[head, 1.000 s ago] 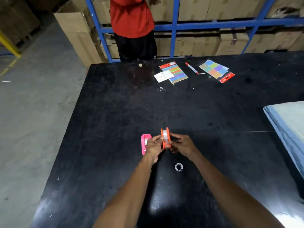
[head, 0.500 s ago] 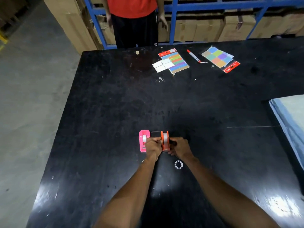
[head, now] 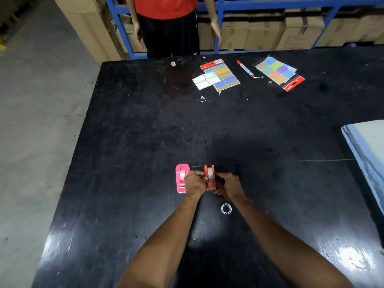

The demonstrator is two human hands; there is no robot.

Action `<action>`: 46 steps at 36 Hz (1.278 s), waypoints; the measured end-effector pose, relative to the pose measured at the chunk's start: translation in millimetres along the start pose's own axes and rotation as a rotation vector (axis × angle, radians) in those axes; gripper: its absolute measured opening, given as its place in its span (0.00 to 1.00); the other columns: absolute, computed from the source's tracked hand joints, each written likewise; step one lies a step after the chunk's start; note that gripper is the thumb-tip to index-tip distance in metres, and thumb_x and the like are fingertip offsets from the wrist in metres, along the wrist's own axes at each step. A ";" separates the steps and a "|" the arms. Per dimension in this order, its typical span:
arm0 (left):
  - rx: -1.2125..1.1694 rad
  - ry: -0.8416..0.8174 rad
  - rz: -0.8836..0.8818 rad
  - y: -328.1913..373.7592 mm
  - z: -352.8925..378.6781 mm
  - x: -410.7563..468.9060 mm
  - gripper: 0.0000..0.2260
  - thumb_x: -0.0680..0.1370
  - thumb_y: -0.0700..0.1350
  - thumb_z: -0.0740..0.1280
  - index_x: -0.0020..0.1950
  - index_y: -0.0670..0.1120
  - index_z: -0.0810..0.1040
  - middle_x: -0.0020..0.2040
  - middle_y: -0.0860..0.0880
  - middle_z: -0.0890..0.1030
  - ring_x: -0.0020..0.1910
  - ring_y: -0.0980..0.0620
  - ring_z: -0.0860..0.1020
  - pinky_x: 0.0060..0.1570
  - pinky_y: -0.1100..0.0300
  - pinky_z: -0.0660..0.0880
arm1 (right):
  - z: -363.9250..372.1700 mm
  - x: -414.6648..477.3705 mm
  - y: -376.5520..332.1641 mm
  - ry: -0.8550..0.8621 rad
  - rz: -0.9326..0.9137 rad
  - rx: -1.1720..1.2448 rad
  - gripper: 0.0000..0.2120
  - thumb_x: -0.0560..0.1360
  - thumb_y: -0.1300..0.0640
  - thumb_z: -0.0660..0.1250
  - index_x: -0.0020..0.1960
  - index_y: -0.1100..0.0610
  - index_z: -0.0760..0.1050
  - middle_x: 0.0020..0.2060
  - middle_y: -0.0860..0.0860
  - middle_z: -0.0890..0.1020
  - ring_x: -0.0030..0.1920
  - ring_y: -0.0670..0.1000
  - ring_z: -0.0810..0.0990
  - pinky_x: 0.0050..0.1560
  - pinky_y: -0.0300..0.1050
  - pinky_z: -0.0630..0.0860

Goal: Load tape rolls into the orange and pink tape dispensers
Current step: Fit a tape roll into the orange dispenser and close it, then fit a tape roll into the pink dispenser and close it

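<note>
The orange tape dispenser [head: 209,177] stands on the black table [head: 145,132] with a clear tape roll in its cradle. My left hand [head: 194,183] grips its left side and my right hand [head: 228,185] grips its right side. Just to the left, touching my left hand, the pink tape dispenser [head: 181,178] rests on the table with a tape roll inside it. A small white plastic ring [head: 226,208] lies loose on the table below my right hand.
At the table's far side lie two packs of coloured sticky notes [head: 220,76] [head: 279,72], a red marker [head: 245,69] and a small scrap. A person in a red shirt [head: 166,21] stands behind it. A blue-grey slab [head: 367,146] covers the right edge.
Both hands have lowered the orange dispenser from slightly raised down onto the table beside the pink one. The head view has tilted, so the far objects sit lower in frame.
</note>
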State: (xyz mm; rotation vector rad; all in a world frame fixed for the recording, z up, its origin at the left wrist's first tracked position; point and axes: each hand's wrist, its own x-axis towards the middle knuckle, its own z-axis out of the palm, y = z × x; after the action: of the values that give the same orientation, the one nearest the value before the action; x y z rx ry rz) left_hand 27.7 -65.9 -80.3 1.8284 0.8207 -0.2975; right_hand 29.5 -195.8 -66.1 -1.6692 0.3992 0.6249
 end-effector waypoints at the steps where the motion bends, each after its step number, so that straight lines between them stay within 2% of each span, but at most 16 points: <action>1: 0.004 0.000 0.010 0.5 -0.9 -1.1 0.05 0.76 0.35 0.70 0.51 0.39 0.83 0.52 0.42 0.85 0.49 0.48 0.83 0.47 0.62 0.77 | 0.1 -1.1 -0.7 0.002 -0.010 0.008 0.14 0.70 0.53 0.61 0.42 0.54 0.85 0.30 0.58 0.84 0.26 0.56 0.78 0.28 0.44 0.74; 4: 0.039 -0.018 0.023 3.3 -4.0 -6.0 0.07 0.78 0.35 0.68 0.54 0.36 0.82 0.52 0.42 0.84 0.45 0.52 0.78 0.42 0.66 0.73 | 1.6 -2.4 -2.5 0.023 -0.003 0.041 0.15 0.78 0.58 0.61 0.45 0.60 0.85 0.30 0.60 0.83 0.23 0.53 0.77 0.26 0.42 0.73; 6: 0.087 -0.026 0.071 4.1 -6.0 -7.9 0.08 0.79 0.35 0.66 0.57 0.35 0.80 0.52 0.43 0.82 0.46 0.52 0.76 0.35 0.72 0.71 | 2.1 -4.4 -2.1 0.037 0.019 0.074 0.17 0.79 0.57 0.60 0.41 0.60 0.85 0.30 0.61 0.82 0.23 0.53 0.76 0.27 0.43 0.71; 8: 0.116 -0.036 0.127 6.0 -12.3 -10.4 0.09 0.80 0.36 0.65 0.56 0.34 0.81 0.50 0.45 0.81 0.46 0.52 0.75 0.32 0.75 0.69 | 0.5 -5.4 -0.4 0.041 -0.009 -0.001 0.16 0.76 0.54 0.60 0.44 0.60 0.85 0.30 0.60 0.84 0.26 0.57 0.78 0.30 0.47 0.74; 12: 0.165 -0.091 0.203 7.6 -27.9 -4.7 0.13 0.78 0.35 0.61 0.37 0.44 0.81 0.40 0.44 0.82 0.40 0.51 0.77 0.42 0.62 0.75 | -9.5 -1.2 7.1 0.099 -0.209 -0.391 0.15 0.74 0.65 0.63 0.56 0.55 0.83 0.41 0.58 0.87 0.33 0.57 0.85 0.37 0.55 0.84; 15: 0.113 -0.097 0.260 9.6 -46.9 3.2 0.16 0.78 0.34 0.62 0.35 0.51 0.78 0.38 0.47 0.82 0.35 0.56 0.80 0.47 0.51 0.81 | -9.7 0.1 2.8 0.299 -0.345 -0.591 0.10 0.74 0.61 0.68 0.54 0.54 0.82 0.45 0.58 0.87 0.42 0.60 0.86 0.42 0.57 0.83; 18: 0.137 -0.058 0.391 15.8 -73.5 7.6 0.13 0.78 0.34 0.62 0.42 0.46 0.82 0.35 0.50 0.81 0.28 0.67 0.77 0.43 0.65 0.78 | -0.3 -3.0 -15.5 0.340 -0.463 -0.698 0.04 0.75 0.57 0.68 0.48 0.55 0.81 0.41 0.58 0.86 0.42 0.61 0.85 0.42 0.55 0.81; 19: 0.171 -0.035 0.429 15.1 -85.1 10.2 0.11 0.77 0.34 0.63 0.46 0.46 0.84 0.34 0.52 0.81 0.29 0.66 0.77 0.40 0.69 0.76 | 6.5 -5.2 -22.9 0.310 -0.493 -0.720 0.04 0.74 0.56 0.67 0.46 0.54 0.80 0.39 0.58 0.86 0.42 0.61 0.85 0.42 0.54 0.80; 21: 0.191 -0.036 0.466 12.2 -100.7 19.5 0.14 0.74 0.33 0.64 0.51 0.47 0.83 0.36 0.51 0.80 0.32 0.59 0.76 0.41 0.67 0.74 | 15.9 -5.0 -31.9 0.219 -0.525 -0.774 0.04 0.74 0.54 0.67 0.44 0.53 0.80 0.39 0.55 0.86 0.42 0.60 0.84 0.42 0.53 0.80; 25: 0.348 -0.173 0.366 -0.3 -125.6 29.3 0.31 0.68 0.36 0.74 0.70 0.48 0.72 0.59 0.49 0.73 0.52 0.51 0.76 0.58 0.56 0.76 | 40.5 -5.7 -48.1 0.010 -0.575 -0.893 0.02 0.73 0.56 0.72 0.46 0.53 0.82 0.43 0.51 0.85 0.45 0.53 0.84 0.46 0.46 0.79; 29: 0.485 -0.354 0.280 -20.4 -132.9 35.8 0.51 0.63 0.43 0.80 0.80 0.52 0.54 0.76 0.46 0.59 0.73 0.47 0.66 0.74 0.51 0.66 | 61.1 -1.1 -54.0 -0.102 -0.594 -1.029 0.11 0.73 0.55 0.72 0.55 0.56 0.81 0.50 0.54 0.82 0.50 0.56 0.82 0.49 0.48 0.78; 34: 0.357 -0.415 0.277 -34.4 -123.2 33.1 0.58 0.60 0.40 0.83 0.81 0.51 0.50 0.72 0.55 0.59 0.71 0.54 0.66 0.71 0.61 0.66 | 80.3 6.7 -54.6 -0.174 -0.575 -1.121 0.18 0.75 0.57 0.70 0.65 0.55 0.78 0.55 0.55 0.75 0.55 0.56 0.79 0.53 0.48 0.73; 38: 0.165 -0.387 0.352 -45.0 -116.3 35.8 0.53 0.60 0.29 0.80 0.78 0.45 0.57 0.69 0.48 0.68 0.63 0.53 0.73 0.50 0.76 0.73 | 89.2 12.7 -55.7 -0.173 -0.555 -1.142 0.15 0.74 0.54 0.70 0.61 0.55 0.79 0.54 0.55 0.73 0.51 0.57 0.80 0.50 0.48 0.74; 41: 0.168 -0.317 0.403 -53.1 -114.1 39.6 0.50 0.58 0.35 0.82 0.75 0.47 0.62 0.67 0.47 0.72 0.62 0.52 0.76 0.54 0.74 0.73 | 94.2 18.5 -54.1 -0.175 -0.517 -1.172 0.14 0.74 0.53 0.71 0.58 0.54 0.80 0.54 0.55 0.71 0.47 0.58 0.82 0.49 0.51 0.78; 44: 0.163 -0.300 0.409 -59.3 -113.4 43.4 0.50 0.57 0.39 0.84 0.75 0.48 0.64 0.67 0.48 0.74 0.64 0.50 0.77 0.63 0.60 0.75 | 98.3 23.3 -51.0 -0.156 -0.483 -1.200 0.12 0.74 0.53 0.69 0.56 0.53 0.80 0.54 0.54 0.70 0.45 0.59 0.82 0.48 0.53 0.80; 46: 0.167 -0.286 0.417 -56.9 -115.0 43.7 0.49 0.56 0.39 0.84 0.74 0.47 0.66 0.66 0.49 0.75 0.63 0.50 0.77 0.63 0.63 0.74 | 100.1 26.4 -52.2 -0.177 -0.466 -1.205 0.11 0.74 0.53 0.69 0.56 0.54 0.79 0.55 0.54 0.70 0.45 0.61 0.82 0.48 0.56 0.80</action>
State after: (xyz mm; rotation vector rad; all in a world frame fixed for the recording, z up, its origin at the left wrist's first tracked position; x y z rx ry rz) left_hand 2.4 65.9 -98.7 2.0021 0.2130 -0.3543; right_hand 62.7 -85.8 -51.3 -2.6754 -0.6352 0.6870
